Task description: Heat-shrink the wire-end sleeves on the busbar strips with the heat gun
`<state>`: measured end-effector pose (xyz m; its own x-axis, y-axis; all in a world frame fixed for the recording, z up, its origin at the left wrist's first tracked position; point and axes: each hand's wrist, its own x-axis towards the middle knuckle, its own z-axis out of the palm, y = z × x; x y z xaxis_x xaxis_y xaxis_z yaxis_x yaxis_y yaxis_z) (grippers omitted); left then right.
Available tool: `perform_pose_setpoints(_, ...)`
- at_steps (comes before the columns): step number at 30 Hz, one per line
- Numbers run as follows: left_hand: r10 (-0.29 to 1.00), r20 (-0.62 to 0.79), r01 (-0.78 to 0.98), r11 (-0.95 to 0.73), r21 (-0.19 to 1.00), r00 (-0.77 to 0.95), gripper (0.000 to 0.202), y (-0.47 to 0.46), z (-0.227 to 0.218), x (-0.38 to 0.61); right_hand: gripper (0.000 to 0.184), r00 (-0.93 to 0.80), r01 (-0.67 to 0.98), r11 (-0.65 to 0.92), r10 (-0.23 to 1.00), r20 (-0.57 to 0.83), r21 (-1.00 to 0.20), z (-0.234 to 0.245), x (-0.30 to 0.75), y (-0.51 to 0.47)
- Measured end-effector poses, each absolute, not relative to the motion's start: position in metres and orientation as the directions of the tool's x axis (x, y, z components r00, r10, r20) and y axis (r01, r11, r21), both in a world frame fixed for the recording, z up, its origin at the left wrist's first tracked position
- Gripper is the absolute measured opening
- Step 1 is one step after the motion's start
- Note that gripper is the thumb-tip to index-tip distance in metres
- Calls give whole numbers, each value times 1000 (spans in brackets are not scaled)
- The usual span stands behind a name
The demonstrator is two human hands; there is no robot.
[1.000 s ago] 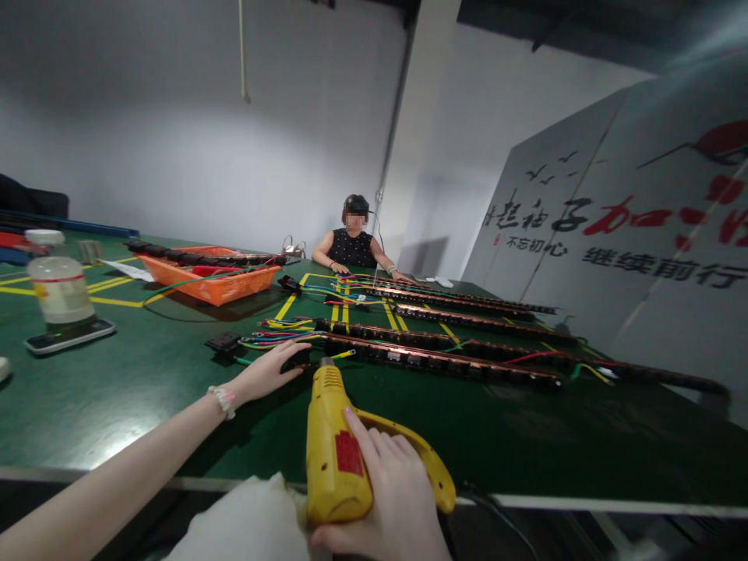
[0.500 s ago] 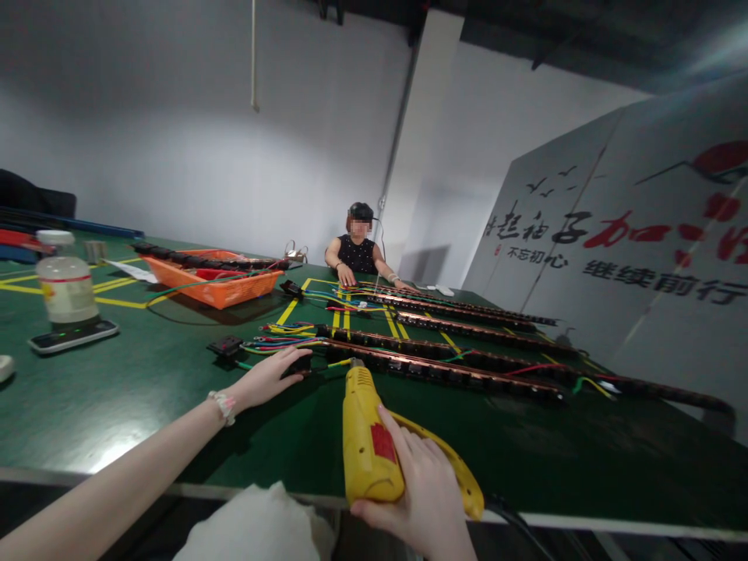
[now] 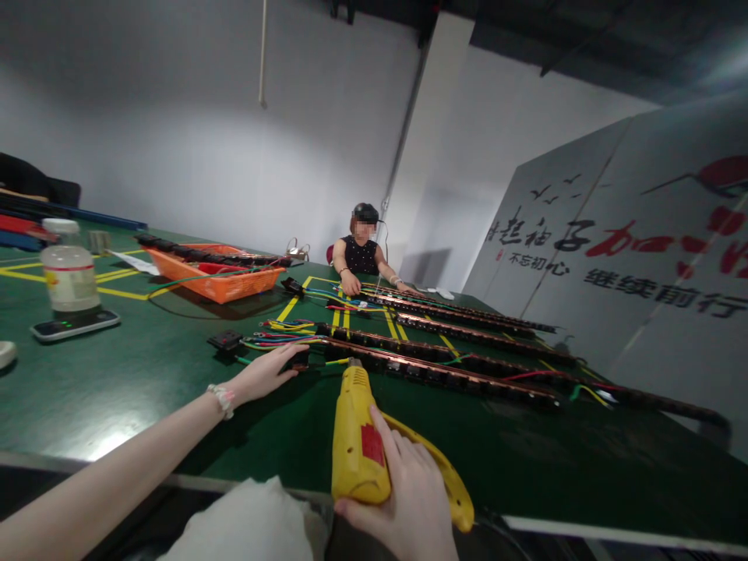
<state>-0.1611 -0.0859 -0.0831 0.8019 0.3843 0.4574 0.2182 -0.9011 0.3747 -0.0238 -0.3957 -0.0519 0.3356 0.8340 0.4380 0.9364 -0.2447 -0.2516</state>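
My right hand (image 3: 409,483) is wrapped around a yellow heat gun (image 3: 358,444) with a red patch on its side. The gun's metal nozzle (image 3: 354,361) points away from me, close to the end of a green-and-yellow wire (image 3: 335,362). My left hand (image 3: 269,374) rests low over the table, its fingers closed on a small black piece (image 3: 301,360) along that wire. Just beyond lies a long dark bar with copper strips (image 3: 421,368), coloured wires (image 3: 274,340) fanning from its left end. A black connector (image 3: 225,340) sits left of these wires.
More copper-lined bars (image 3: 491,335) lie across the green table (image 3: 175,405). An orange basket (image 3: 222,287) holds another dark bar at the left. Nearby stand a bottle (image 3: 70,273) and a phone-like device (image 3: 75,326). Across the table, a person (image 3: 361,253) handles bars.
The heat gun and my right hand have shifted slightly left in view, with the nozzle still by the wire end. My left hand stays at the black piece. The camera view has moved a little.
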Motion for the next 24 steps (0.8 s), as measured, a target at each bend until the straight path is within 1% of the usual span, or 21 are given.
perform_pose_setpoints(5, 372, 466, 209, -907, 365, 802, 50, -89, -81, -160, 112, 318, 933, -224, 880, 354, -282, -48, -32, -393)
perform_pose_setpoints(9, 374, 476, 200, -905, 376, 796, 47, -91, -79, -158, 114, 315, 928, -220, 893, 322, -300, -45, -42, -391)
perform_pose_setpoints(13, 368, 483, 184, -904, 386, 795, 48, -87, -81, -156, 114, 306, 924, -210, 907, 290, -320, -43, -50, -390)
perform_pose_setpoints(18, 346, 494, 152, -908, 390, 798, 48, -82, -84, -156, 115, 287, 929, -188, 910, 299, -318, -43, -52, -389)
perform_pose_setpoints(24, 343, 472, 180, -917, 356, 812, 48, -83, -83, -157, 115, 282, 928, -175, 906, 314, -330, -44, -51, -388)
